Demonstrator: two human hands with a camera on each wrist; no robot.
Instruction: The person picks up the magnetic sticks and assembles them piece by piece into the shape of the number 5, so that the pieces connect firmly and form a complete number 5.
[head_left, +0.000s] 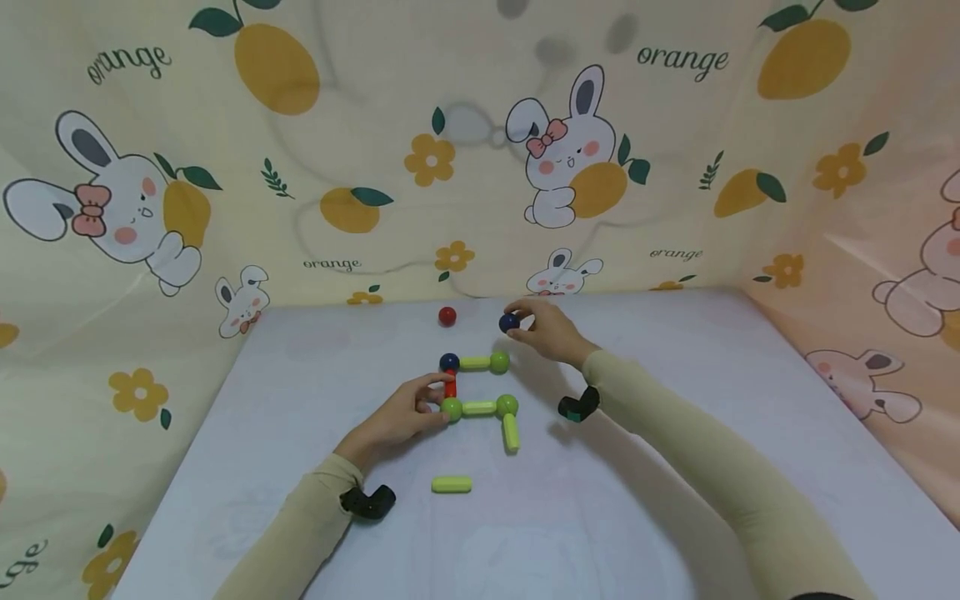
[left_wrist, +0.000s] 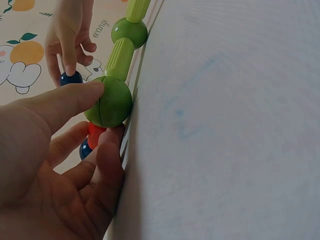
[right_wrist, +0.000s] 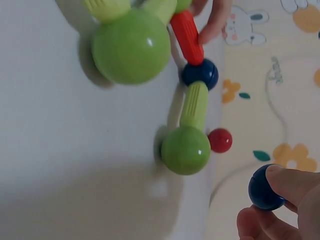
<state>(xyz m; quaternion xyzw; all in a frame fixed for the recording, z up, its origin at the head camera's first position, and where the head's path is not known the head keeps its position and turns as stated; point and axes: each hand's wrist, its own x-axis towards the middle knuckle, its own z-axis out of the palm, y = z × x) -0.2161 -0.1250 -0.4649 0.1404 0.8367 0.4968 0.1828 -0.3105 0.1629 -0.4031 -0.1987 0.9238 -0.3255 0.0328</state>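
My left hand (head_left: pixel 403 412) grips the near left corner of a joined shape, its thumb on a green ball (left_wrist: pixel 111 102) and its fingers around a red stick (head_left: pixel 450 386). That stick runs to a dark blue ball (head_left: pixel 449 362), from which a green stick (head_left: pixel 474 363) leads to another green ball (head_left: pixel 499 362). On the near side a green stick (head_left: pixel 479 407) joins a green ball (head_left: pixel 507 405) with a further stick (head_left: pixel 511 433) pointing toward me. My right hand (head_left: pixel 551 331) pinches a separate dark blue ball (right_wrist: pixel 266 187) between thumb and fingers, beyond the shape's far right end.
A red ball (head_left: pixel 447 316) lies near the back edge of the white table (head_left: pixel 300 533). One loose green stick (head_left: pixel 452 484) lies nearer to me, in front of the joined shape. A printed cloth (head_left: pixel 480 208) stands behind the table and along both sides.
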